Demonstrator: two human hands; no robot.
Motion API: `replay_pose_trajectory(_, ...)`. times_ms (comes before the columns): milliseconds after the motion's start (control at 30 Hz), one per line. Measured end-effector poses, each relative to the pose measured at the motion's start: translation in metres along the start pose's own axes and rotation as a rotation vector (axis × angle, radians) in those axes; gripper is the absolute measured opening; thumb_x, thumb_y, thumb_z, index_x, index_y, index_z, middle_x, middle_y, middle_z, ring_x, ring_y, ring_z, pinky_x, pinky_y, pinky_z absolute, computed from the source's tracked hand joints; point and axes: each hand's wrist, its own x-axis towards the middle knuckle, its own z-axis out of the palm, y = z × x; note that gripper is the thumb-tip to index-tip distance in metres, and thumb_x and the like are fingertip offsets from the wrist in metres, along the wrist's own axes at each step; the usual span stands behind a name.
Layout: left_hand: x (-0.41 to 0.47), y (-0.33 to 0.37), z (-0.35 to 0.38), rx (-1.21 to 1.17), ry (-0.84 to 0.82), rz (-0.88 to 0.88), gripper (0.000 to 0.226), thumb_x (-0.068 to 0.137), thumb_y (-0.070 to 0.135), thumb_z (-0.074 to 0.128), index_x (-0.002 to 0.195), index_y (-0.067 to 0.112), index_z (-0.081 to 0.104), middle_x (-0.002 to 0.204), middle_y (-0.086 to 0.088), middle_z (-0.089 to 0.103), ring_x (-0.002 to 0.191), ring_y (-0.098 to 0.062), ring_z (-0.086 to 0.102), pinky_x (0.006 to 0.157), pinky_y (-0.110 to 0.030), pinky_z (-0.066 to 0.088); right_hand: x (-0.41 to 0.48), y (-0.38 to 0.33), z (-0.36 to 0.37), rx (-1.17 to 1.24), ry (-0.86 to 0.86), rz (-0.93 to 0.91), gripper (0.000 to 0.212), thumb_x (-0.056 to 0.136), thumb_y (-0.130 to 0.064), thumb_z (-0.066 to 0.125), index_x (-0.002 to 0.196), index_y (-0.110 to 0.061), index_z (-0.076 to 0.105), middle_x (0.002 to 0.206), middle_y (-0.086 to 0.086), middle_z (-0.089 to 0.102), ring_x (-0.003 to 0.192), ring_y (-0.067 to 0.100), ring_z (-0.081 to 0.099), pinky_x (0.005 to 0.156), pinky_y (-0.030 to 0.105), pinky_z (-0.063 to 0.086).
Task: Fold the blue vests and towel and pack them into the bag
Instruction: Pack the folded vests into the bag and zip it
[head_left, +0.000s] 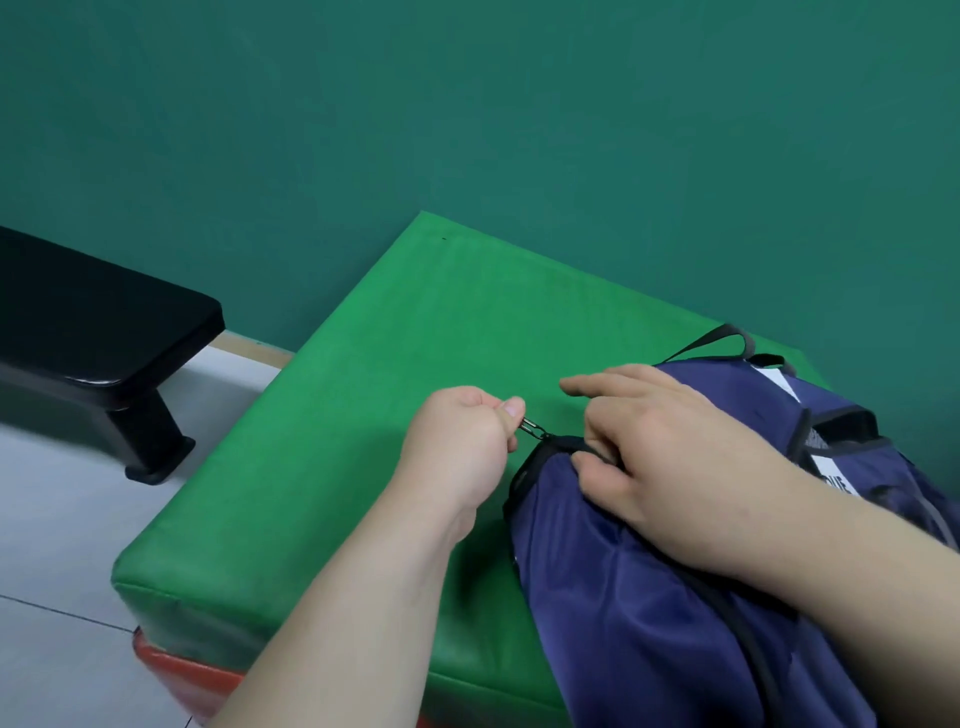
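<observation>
The left hand (457, 447) pinches the metal zipper pull (531, 427) between thumb and curled fingers. At its 3 o'clock the right hand (675, 457) grips the bag (623, 623) at its zipper end, forefinger straight. The bag is navy, slick and creased, black-trimmed, with a white label (831, 480). It lies at 4 o'clock on a green pad (389, 389). A black bench (93, 322) stands at 9 o'clock.

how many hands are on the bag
2: the left hand pinches the metal zipper pull of the navy blue fabric bag; the right hand holds its top beside the zipper.
</observation>
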Motion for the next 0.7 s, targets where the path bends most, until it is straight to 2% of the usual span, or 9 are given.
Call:
replay_pose_trajectory(100,0.004,-0.006,0.000,-0.046,-0.021,-0.129,0.034,0.098,0.015,0.057,0.065,0.014,0.049,0.057,0.000,0.047,0.052,-0.016,0.034,0.048,-0.023,0.021,-0.003,0.010,-0.010,0.039,0.003,-0.007,0.031,0.083,-0.041,0.040,0.058,-0.024,0.035,0.087,-0.028,0.042,0.136,0.010,0.046,0.098,0.042,0.047)
replay_pose_trajectory(200,0.009,-0.012,-0.005,-0.011,-0.032,-0.246,0.039,0.102,0.016,0.053,0.064,0.013,0.044,0.056,-0.002,0.040,0.050,-0.015,0.029,0.047,-0.022,0.018,-0.008,0.020,-0.016,0.054,0.038,-0.002,0.032,0.085,-0.035,0.047,0.059,-0.020,0.037,0.077,-0.030,0.036,0.135,0.004,0.046,0.102,0.034,0.044)
replay_pose_trajectory(300,0.015,-0.020,-0.010,0.061,-0.012,-0.291,0.042,0.102,0.020,0.053,0.062,0.012,0.043,0.058,-0.005,0.038,0.052,-0.015,0.028,0.050,-0.024,0.016,-0.008,0.021,-0.018,0.039,0.071,0.017,0.031,0.083,-0.037,0.047,0.058,-0.022,0.036,0.088,-0.023,0.049,0.133,0.007,0.048,0.101,0.036,0.045)
replay_pose_trajectory(400,0.020,-0.029,-0.015,0.125,0.055,-0.237,0.038,0.098,0.020,0.059,0.063,0.012,0.048,0.055,-0.006,0.045,0.050,-0.016,0.030,0.050,-0.025,0.018,-0.008,0.018,-0.012,0.008,0.073,0.021,0.030,0.082,-0.038,0.046,0.058,-0.025,0.033,0.100,-0.007,0.067,0.132,0.013,0.050,0.097,0.040,0.048)
replay_pose_trajectory(467,0.022,-0.032,-0.016,0.212,0.105,-0.173,0.034,0.096,0.023,0.061,0.065,0.013,0.052,0.054,-0.006,0.051,0.047,-0.018,0.036,0.051,-0.026,0.025,-0.008,0.018,-0.009,0.005,0.079,0.021,0.030,0.082,-0.041,0.042,0.058,-0.025,0.032,0.104,-0.005,0.069,0.132,0.013,0.051,0.096,0.040,0.049)
replay_pose_trajectory(567,0.025,-0.033,-0.015,0.324,0.153,-0.098,0.028,0.095,0.028,0.062,0.071,0.015,0.057,0.063,-0.007,0.060,0.061,-0.025,0.053,0.062,-0.029,0.037,-0.006,0.017,-0.006,0.004,0.092,0.025,0.030,0.082,-0.045,0.037,0.059,-0.026,0.032,0.110,-0.005,0.069,0.131,0.014,0.051,0.095,0.041,0.050)
replay_pose_trajectory(700,0.027,-0.032,-0.017,0.365,0.155,-0.074,0.025,0.095,0.029,0.062,0.075,0.014,0.059,0.058,-0.005,0.061,0.059,-0.023,0.055,0.061,-0.029,0.038,0.001,0.015,0.000,-0.020,0.096,0.030,0.030,0.083,-0.047,0.034,0.060,-0.029,0.029,0.112,-0.005,0.068,0.129,0.015,0.052,0.094,0.043,0.050)
